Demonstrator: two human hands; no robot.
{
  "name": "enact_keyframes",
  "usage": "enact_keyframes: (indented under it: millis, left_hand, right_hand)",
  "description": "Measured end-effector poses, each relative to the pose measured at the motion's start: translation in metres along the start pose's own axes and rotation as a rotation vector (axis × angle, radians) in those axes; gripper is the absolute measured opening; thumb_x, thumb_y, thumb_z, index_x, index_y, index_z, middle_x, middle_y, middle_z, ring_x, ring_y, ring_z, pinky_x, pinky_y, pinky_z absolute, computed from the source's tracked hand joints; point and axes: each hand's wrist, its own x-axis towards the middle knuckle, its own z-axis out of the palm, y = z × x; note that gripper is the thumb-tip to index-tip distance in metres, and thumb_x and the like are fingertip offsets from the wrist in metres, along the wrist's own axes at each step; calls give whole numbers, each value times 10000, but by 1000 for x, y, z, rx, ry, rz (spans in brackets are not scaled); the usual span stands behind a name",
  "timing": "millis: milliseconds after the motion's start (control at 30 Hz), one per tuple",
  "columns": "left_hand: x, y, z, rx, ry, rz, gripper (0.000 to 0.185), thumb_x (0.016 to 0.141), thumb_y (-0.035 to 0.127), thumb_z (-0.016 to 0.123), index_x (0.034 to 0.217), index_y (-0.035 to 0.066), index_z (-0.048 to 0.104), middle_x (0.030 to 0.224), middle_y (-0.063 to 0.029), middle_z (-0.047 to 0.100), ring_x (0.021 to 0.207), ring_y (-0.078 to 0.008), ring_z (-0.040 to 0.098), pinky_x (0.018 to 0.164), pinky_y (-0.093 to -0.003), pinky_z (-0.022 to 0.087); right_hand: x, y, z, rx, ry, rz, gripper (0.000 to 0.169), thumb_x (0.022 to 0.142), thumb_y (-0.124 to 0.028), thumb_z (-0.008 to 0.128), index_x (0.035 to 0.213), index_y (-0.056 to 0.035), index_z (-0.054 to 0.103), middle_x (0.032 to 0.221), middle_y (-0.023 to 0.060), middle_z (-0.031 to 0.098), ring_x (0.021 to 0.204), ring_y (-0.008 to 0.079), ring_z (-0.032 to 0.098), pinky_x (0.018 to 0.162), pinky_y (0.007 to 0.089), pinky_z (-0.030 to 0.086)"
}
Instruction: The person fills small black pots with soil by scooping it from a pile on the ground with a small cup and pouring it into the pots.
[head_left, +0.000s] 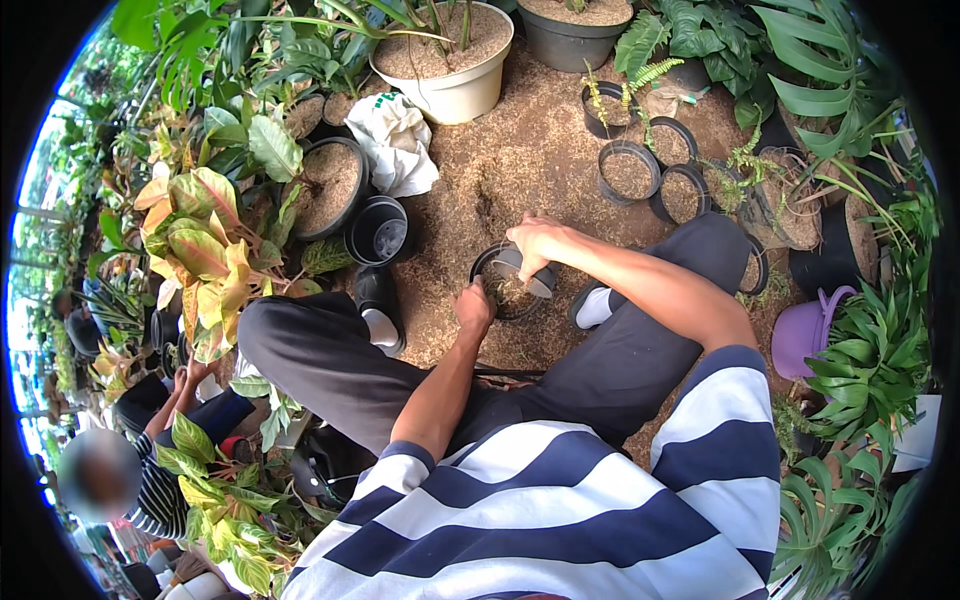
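Note:
A black plastic plant pot (517, 311) stands on the ground between my feet, with some pale material inside. My left hand (475, 302) grips its near left rim. My right hand (536, 244) holds a smaller grey pot (541, 280), tilted over the black pot's opening; the fingertips on its far side are partly hidden. Left of them, an empty black pot (379, 231) lies tipped with its mouth facing up towards me. Beyond it are a filled round pot (330, 191) and a crumpled white sack (394, 142).
Several black pots of pale substrate (628, 172) stand at the right, some with ferns. A large cream pot (457, 94) is ahead and a purple pot (799, 337) at the right. Leafy plants line both sides. Another person in a striped shirt (161, 487) sits at the lower left.

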Motion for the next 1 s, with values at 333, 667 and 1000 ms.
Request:
enact_keyframes:
  millis: [333, 667, 1000]
  left_hand:
    - [-8, 5, -8, -132, 299, 127, 363, 776, 174, 622, 1133, 120, 582, 992, -125, 670, 1014, -332, 582, 963, -510, 357]
    - [-9, 20, -22, -530, 469, 147, 185, 820, 150, 618, 985, 66, 618, 803, -109, 649, 762, -307, 618, 760, -455, 472]
    - [-11, 15, -6, -302, -653, -37, 591, 922, 520, 528, 705, 0, 708, 652, -108, 681, 580, -214, 644, 580, -364, 509]
  right_hand:
    - [10, 29, -10, 117, 34, 97, 911, 630, -449, 844, 1378, -110, 450, 1451, 256, 362, 1332, 449, 358, 1114, 468, 324]
    - [14, 28, -3, 66, 14, 138, 947, 617, -462, 849, 1395, -112, 436, 1474, 245, 346, 1366, 400, 342, 1121, 469, 314]
    - [14, 18, 8, 109, 75, 76, 886, 587, -434, 873, 1334, -130, 506, 1424, 211, 398, 1328, 416, 363, 1055, 469, 398]
